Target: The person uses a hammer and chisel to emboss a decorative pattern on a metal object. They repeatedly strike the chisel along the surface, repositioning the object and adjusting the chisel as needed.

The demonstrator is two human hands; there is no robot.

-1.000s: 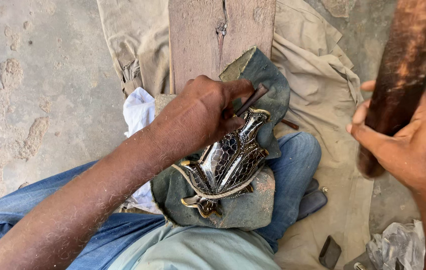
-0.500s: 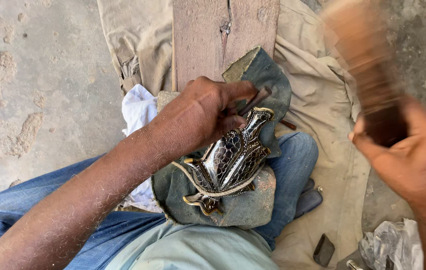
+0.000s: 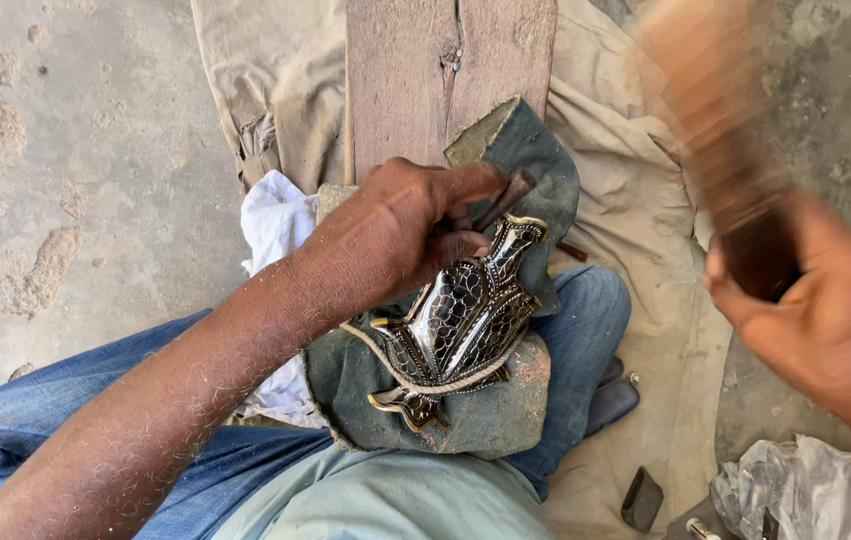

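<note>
My left hand (image 3: pixel 401 235) grips a thin dark metal punch (image 3: pixel 506 198), its tip resting on an engraved black and brass fish-shaped piece (image 3: pixel 461 325). The piece lies on a grey-green cloth pad (image 3: pixel 501 410) over my knee and is bound by a thin cord. My right hand (image 3: pixel 826 320) is at the right, clenched around the lower end of a thick wooden mallet (image 3: pixel 721 150), which is blurred and raised above the cloth.
A weathered wooden plank (image 3: pixel 446 70) runs away from me over a beige cloth (image 3: pixel 636 170) on the concrete floor (image 3: pixel 76 150). A white rag (image 3: pixel 276 220) lies beside my leg. Crumpled plastic (image 3: pixel 796 485) and a small dark block (image 3: pixel 643 497) sit at bottom right.
The mallet in my right hand has swung and is now motion-blurred, tilted leftward above the cloth. My left hand and the punch have stayed on the metal piece.
</note>
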